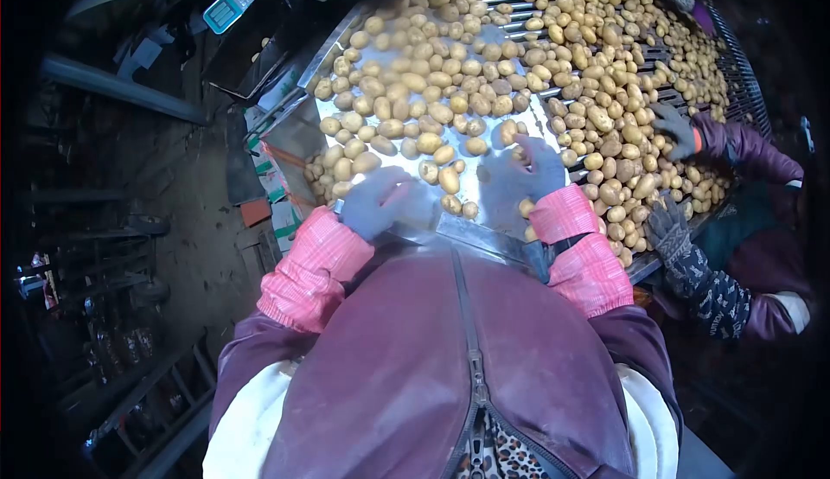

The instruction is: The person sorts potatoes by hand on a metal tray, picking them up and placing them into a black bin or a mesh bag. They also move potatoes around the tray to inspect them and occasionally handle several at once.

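Note:
Two grey-gloved hands with pink checked cuffs reach onto a shiny metal tray (471, 176) strewn with yellow potatoes (415, 81). Near the tray's left front side is my left hand (380, 202), beside several potatoes; its fingers are blurred. My right hand (527, 168) is over the tray's right front part, close to a potato (508, 130) at its fingertips. Motion smears its fingers too, and whether it grips that potato is unclear.
A slatted conveyor (596, 73) heaped with potatoes runs along the right. A co-worker's two gloved hands (676, 131) reach in there. Other people's hands work at the far side. A metal ledge (484, 239) borders the tray's front; a blue scale (232, 5) stands upper left.

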{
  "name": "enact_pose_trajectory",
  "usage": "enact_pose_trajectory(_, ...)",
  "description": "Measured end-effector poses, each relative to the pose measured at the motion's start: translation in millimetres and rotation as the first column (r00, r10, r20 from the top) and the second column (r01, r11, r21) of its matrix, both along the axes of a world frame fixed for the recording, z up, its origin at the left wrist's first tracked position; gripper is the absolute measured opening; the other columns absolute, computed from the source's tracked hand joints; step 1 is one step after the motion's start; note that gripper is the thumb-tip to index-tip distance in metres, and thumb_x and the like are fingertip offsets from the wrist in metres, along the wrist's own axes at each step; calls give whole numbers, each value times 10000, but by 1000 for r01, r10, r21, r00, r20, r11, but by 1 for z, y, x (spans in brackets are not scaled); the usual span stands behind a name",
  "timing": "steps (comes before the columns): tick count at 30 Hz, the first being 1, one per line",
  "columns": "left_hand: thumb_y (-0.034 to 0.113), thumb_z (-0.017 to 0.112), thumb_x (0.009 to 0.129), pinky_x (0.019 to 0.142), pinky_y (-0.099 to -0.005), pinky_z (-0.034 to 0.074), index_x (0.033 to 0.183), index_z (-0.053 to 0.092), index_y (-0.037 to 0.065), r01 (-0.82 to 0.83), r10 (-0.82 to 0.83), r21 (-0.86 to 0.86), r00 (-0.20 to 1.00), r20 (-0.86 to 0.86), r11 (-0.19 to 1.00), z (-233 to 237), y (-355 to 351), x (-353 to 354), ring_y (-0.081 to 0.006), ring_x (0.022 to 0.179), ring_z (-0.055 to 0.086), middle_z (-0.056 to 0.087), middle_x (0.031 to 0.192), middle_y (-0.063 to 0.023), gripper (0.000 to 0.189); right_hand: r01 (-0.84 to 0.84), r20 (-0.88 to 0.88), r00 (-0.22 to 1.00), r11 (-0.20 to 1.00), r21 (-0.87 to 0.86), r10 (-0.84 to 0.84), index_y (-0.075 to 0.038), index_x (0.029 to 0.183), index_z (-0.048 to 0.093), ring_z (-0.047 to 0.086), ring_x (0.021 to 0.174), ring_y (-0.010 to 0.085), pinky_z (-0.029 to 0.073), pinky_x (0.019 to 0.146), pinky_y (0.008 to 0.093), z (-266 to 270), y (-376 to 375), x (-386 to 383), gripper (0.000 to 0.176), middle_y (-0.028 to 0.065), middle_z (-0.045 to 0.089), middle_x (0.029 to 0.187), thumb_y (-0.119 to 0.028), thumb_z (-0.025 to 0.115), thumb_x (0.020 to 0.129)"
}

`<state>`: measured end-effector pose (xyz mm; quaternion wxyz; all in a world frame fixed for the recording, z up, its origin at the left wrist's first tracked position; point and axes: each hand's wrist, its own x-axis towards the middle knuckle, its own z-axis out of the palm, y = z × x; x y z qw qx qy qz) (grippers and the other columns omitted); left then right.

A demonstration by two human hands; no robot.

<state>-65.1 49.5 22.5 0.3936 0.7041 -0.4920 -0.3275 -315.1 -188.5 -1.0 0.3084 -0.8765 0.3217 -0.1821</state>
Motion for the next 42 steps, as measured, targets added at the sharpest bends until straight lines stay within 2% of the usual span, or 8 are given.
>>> enact_pose_trajectory(2, 326, 483, 1009, 865, -388, 539, 1227, 611, 29, -25, 115, 176, 845, -522, 984, 11, -7, -7, -230, 1097, 602, 604, 1237, -86, 390, 10, 201, 968, 821, 571, -152, -64, 1313, 573, 658, 923, 238, 535, 751, 371, 15, 34, 25, 493, 97, 656, 1087, -231, 700, 867)
enact_pose_trajectory(5, 345, 531, 968, 794, -368, 561, 1215, 622, 55, -161, 270, 234, 259, -927, 959, 21, -14, -19, -228, 964, 638, 591, 1194, -91, 391, -319, 181, 945, 889, 328, 272, -97, 1334, 574, 630, 1030, 206, 536, 845, 341, 69, 49, 59, 529, 128, 600, 1218, -313, 721, 873)
enact_pose_trajectory(9, 337, 561, 937, 589, -291, 475, 1126, 656, 93, -187, 396, 360, 226, -890, 914, 24, -8, -13, -154, 778, 603, 611, 930, -33, 323, 15, -97, 995, 998, 57, -9, -139, 1407, 506, 516, 1236, 283, 417, 1030, 430, 33, -33, 85, 620, 157, 508, 1370, -453, 649, 892)
enact_pose_trajectory(14, 351, 552, 955, 548, -253, 435, 1156, 647, 30, -170, 373, 336, 287, -882, 926, 34, -10, -21, -148, 627, 549, 584, 825, -35, 390, -145, -663, 722, 895, -423, -197, -207, 1495, 385, 283, 1418, 404, 187, 1146, 615, 27, -49, 109, 706, 158, 409, 1478, -605, 481, 920)
enact_pose_trajectory(24, 151, 492, 908, 521, -249, 511, 1204, 611, -41, -147, 275, 246, 234, -932, 958, 19, -25, -28, -175, 652, 593, 591, 795, -80, 373, -478, -523, 819, 785, -394, 236, -221, 1437, 487, 332, 1421, 355, 321, 1054, 644, 7, 54, 111, 564, 156, 370, 1514, -435, 548, 918)
enact_pose_trajectory(28, 135, 465, 898, 668, -264, 520, 1184, 623, -46, -188, 257, 203, 331, -908, 961, 16, -27, -29, -168, 746, 599, 609, 818, -90, 373, -534, -222, 844, 806, -257, 488, -170, 1270, 573, 614, 1034, 337, 482, 896, 477, 20, 5, 99, 480, 139, 604, 1139, -442, 608, 877)
enact_pose_trajectory(32, 146, 464, 879, 766, -279, 498, 1173, 625, -55, -99, 238, 217, 463, -854, 971, 23, -25, -21, -179, 796, 596, 606, 813, -85, 391, -68, -8, 997, 780, -622, 81, -151, 1173, 605, 624, 849, 319, 500, 702, 448, -6, -87, 105, 430, 118, 600, 959, -417, 660, 840)
enact_pose_trajectory(42, 136, 497, 852, 810, -283, 495, 1175, 618, -67, -118, 363, 346, 408, -838, 931, 28, -33, -20, -185, 818, 608, 621, 799, -86, 400, 46, -360, 854, 744, -667, -376, -271, 1414, 466, 459, 1267, 349, 287, 1064, 597, -38, -163, 95, 649, 171, 433, 1440, -592, 548, 856)
